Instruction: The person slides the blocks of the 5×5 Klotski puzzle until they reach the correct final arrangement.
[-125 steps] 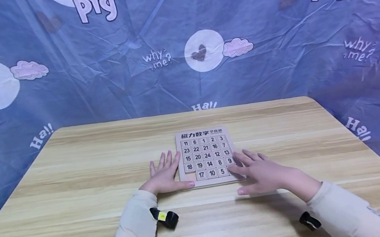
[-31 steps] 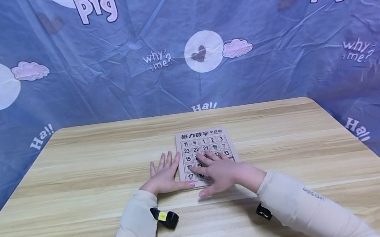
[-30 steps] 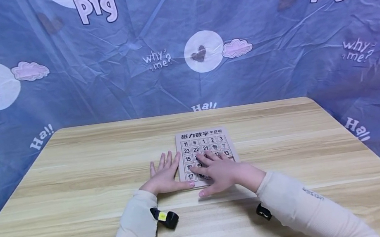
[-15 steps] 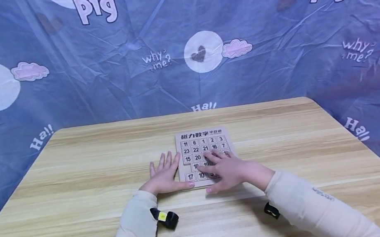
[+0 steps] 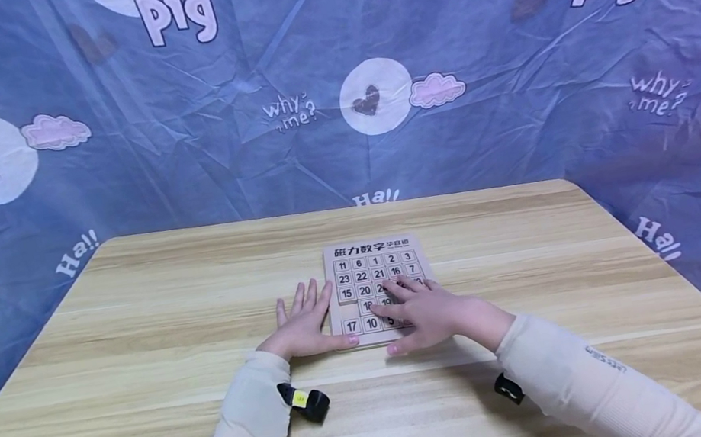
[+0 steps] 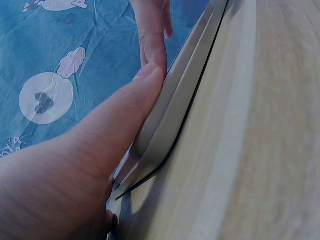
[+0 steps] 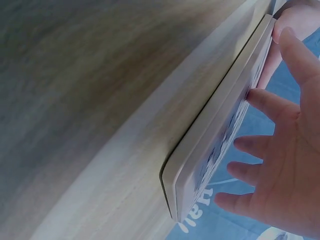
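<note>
A number sliding puzzle (image 5: 371,339) with several numbered square tiles lies flat on the table. Fingers spread, my left hand (image 5: 305,330) steadies its left edge, the thumb resting on the near left corner. My right hand (image 5: 432,313) is over the board's lower right, its index fingertip on tile 18 (image 5: 366,307). An open slot (image 5: 349,311) shows to the left of that tile, in the fourth row. Several lower right tiles are hidden under the right hand. In the right wrist view, only the index fingertip (image 7: 253,95) touches the board; the other fingers stay off it.
The wooden table (image 5: 169,341) stretches around the puzzle on all sides. A blue printed cloth (image 5: 266,47) hangs behind its far edge. Black wrist cameras (image 5: 312,404) sit on both sleeves, just above the tabletop.
The right index finger has slid tile 18 rightward, with tile 19 shifting along, and the slot has opened at the row's left end. Earlier, tile 17 and its row moved left. My left hand stays put.
</note>
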`<state>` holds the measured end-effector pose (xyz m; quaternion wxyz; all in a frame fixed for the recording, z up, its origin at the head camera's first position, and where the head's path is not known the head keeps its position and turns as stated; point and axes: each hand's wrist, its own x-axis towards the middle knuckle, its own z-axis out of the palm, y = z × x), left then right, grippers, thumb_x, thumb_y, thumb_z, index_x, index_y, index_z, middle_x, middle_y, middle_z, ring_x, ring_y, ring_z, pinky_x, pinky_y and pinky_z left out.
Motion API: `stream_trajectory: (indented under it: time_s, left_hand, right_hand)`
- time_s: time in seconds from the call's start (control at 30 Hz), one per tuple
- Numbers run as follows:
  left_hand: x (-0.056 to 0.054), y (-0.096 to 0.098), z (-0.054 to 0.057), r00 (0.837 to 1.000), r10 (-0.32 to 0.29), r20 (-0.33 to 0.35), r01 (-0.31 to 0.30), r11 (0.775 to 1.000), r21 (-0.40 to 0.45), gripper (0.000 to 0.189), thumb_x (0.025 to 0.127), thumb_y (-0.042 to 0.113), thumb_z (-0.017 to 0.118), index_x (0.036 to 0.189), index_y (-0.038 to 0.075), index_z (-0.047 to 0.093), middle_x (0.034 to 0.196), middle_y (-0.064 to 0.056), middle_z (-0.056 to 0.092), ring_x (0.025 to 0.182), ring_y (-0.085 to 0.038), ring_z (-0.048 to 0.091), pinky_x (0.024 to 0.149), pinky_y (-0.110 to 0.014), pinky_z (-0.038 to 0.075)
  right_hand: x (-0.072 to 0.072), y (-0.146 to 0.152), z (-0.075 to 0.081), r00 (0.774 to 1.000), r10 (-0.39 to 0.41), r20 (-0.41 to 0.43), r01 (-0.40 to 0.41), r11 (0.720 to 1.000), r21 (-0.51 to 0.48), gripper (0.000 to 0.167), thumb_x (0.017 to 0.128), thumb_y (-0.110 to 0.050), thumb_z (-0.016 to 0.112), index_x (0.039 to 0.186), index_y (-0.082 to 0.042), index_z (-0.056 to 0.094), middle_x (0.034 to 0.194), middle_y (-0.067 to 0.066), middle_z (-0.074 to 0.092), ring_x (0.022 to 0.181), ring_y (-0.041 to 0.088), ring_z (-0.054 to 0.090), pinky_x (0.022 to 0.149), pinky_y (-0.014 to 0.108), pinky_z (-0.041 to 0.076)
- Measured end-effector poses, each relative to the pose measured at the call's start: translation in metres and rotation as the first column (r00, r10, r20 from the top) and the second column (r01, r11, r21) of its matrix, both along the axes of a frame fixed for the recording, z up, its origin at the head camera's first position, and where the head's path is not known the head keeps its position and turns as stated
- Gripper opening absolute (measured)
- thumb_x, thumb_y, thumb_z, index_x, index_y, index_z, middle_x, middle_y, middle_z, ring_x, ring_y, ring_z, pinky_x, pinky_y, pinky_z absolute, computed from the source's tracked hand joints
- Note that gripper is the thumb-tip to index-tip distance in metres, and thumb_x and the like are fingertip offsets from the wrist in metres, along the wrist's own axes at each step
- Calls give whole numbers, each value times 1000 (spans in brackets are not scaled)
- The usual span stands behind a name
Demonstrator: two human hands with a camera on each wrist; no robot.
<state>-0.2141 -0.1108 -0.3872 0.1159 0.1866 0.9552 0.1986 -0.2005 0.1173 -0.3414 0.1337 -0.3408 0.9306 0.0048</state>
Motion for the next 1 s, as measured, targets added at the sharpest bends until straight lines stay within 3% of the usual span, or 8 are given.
stream_trajectory:
  time_s: [0.27,0.57,1.0]
  left_hand:
    - [0,0,0,1000,-4,-2,4,1000,9,107,63,71,51,140,15,4,141,-14,-6,126,-28,-13,93,-52,-15]
    - [0,0,2,1000,-8,-3,8,1000,-6,106,64,71,50,140,14,2,141,-15,-7,126,-29,-13,93,-53,-15]
    - [0,-1,2,1000,-5,1,5,1000,0,107,63,72,50,140,15,2,141,-14,-7,126,-29,-13,93,-53,-14]
  right_hand:
    - [2,-1,-1,1000,14,-19,-15,1000,-13,75,72,-65,47,134,-25,32,141,15,12,125,39,8,92,61,13]
    - [17,-13,1,991,135,1,-135,989,-67,73,74,-63,46,134,-24,32,141,16,11,125,38,5,94,59,7]
    - [6,-17,-5,996,84,-28,-85,995,-48,69,74,-63,47,133,-29,34,141,15,13,126,37,7,93,61,9]
